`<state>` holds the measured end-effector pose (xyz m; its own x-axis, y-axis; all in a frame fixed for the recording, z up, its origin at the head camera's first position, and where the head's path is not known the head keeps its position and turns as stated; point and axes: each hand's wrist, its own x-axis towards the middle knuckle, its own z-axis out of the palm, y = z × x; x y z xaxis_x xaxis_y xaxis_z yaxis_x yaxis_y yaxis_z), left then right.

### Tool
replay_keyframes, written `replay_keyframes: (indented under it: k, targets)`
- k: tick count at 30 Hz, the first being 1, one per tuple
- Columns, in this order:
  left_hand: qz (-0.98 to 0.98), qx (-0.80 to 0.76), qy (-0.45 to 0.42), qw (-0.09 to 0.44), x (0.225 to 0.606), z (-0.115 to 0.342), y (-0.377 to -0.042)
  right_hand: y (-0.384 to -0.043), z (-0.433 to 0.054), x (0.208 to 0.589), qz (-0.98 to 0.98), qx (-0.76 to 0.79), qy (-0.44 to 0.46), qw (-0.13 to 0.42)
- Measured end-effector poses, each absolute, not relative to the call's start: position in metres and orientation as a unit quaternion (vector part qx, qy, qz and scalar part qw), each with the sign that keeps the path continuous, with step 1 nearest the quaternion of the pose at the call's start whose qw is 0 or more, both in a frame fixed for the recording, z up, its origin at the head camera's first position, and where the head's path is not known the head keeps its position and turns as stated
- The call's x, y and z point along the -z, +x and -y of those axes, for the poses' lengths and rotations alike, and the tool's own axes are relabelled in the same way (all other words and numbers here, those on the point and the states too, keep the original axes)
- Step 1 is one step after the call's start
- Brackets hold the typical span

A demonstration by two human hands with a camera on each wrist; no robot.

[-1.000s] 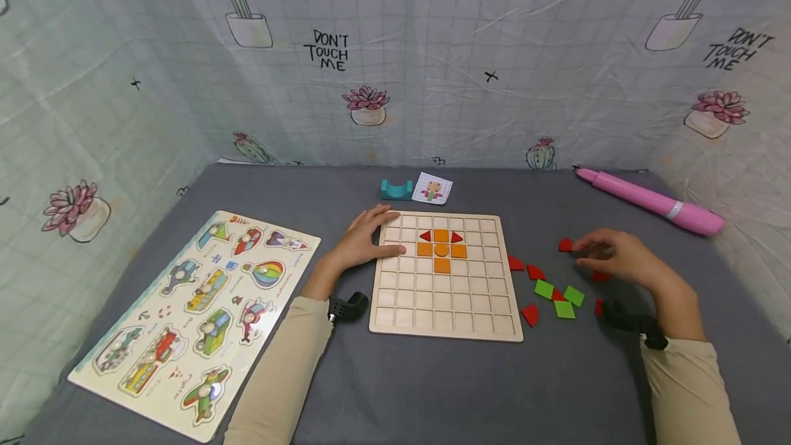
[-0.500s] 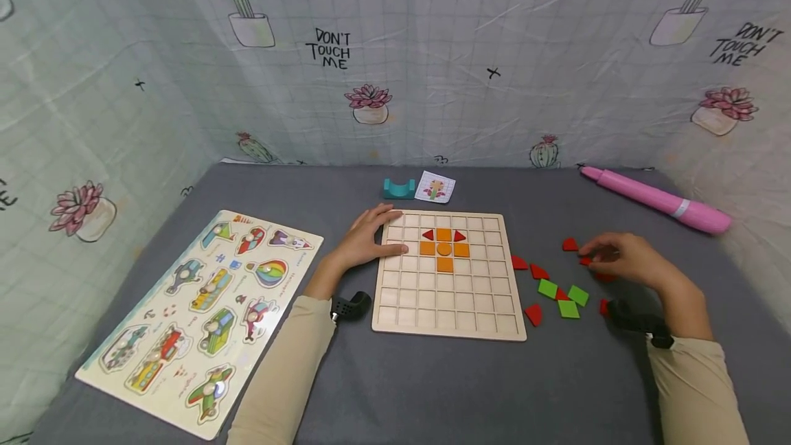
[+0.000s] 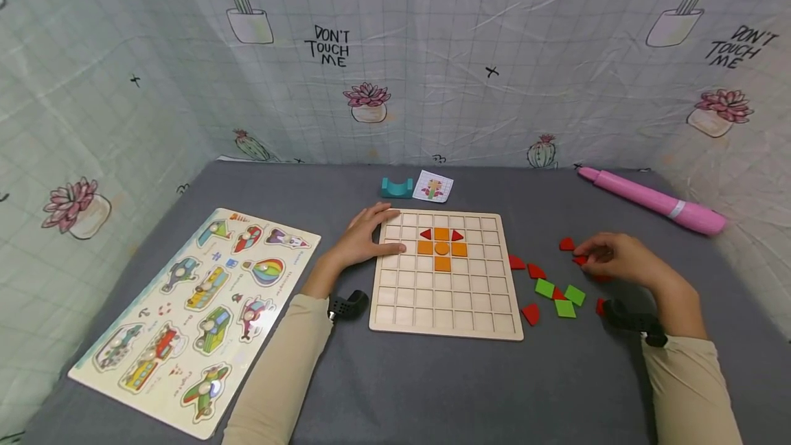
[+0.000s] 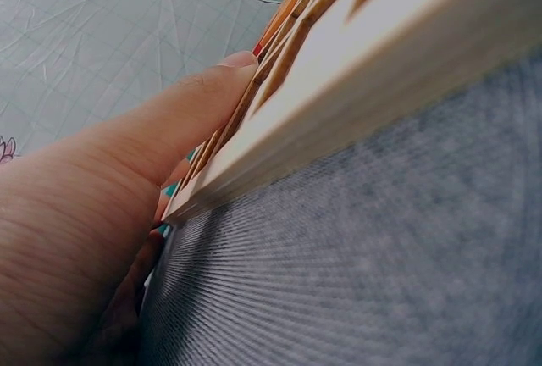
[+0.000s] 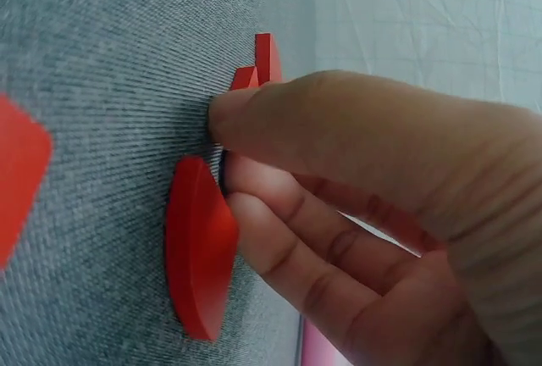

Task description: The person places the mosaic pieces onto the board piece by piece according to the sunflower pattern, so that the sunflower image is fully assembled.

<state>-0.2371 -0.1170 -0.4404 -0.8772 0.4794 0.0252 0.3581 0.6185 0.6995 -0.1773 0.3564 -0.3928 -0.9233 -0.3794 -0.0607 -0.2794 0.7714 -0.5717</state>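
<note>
My left hand point(image 3: 363, 239) rests at the upper left corner of a wooden grid board point(image 3: 413, 301). Its thumb point(image 4: 190, 108) lies straight over the board's edge, and its fingers reach toward the far corner. Orange squares, an orange disc point(image 3: 441, 248) and two red triangles point(image 3: 457, 235) sit in the board's cells. To the right, my right hand point(image 3: 624, 261) pinches a small red tile point(image 3: 579, 260) low over the cloth, partly hidden by thumb and index finger. One red tile point(image 3: 566, 244) lies just beyond the fingertips; another, rounded red tile point(image 5: 199, 247) lies under the hand.
Green square tiles point(image 3: 565, 309) and red fan-shaped tiles point(image 3: 531, 314) lie scattered right of the board. A picture puzzle board point(image 3: 247, 314) is at left. Behind stand a teal holder point(image 3: 397, 188) and a pattern card point(image 3: 432, 187). A pink pen-shaped object point(image 3: 655, 201) lies back right.
My right hand has moved slightly toward me, from beside the far red tile to the nearer one, and its thumb and index finger have closed on it. The left hand stays put.
</note>
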Motion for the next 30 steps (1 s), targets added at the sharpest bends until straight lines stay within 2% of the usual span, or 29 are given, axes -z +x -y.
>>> replay_keyframes:
  k: [8, 16, 30]
  targets:
    - [-0.894, -0.370, 0.240, 0.078, 0.441, 0.117, -0.238, -0.178, -0.349, 0.394, -0.948, 0.260, -0.174, 0.063]
    - [-0.897, -0.368, 0.230, 0.079, 0.439, 0.116, -0.238, -0.178, -0.339, 0.396, -0.936, 0.265, -0.233, -0.012]
    - [-0.899, -0.367, 0.222, 0.086, 0.439, 0.117, -0.236, -0.176, -0.297, 0.388, -0.912, 0.296, -0.280, 0.047]
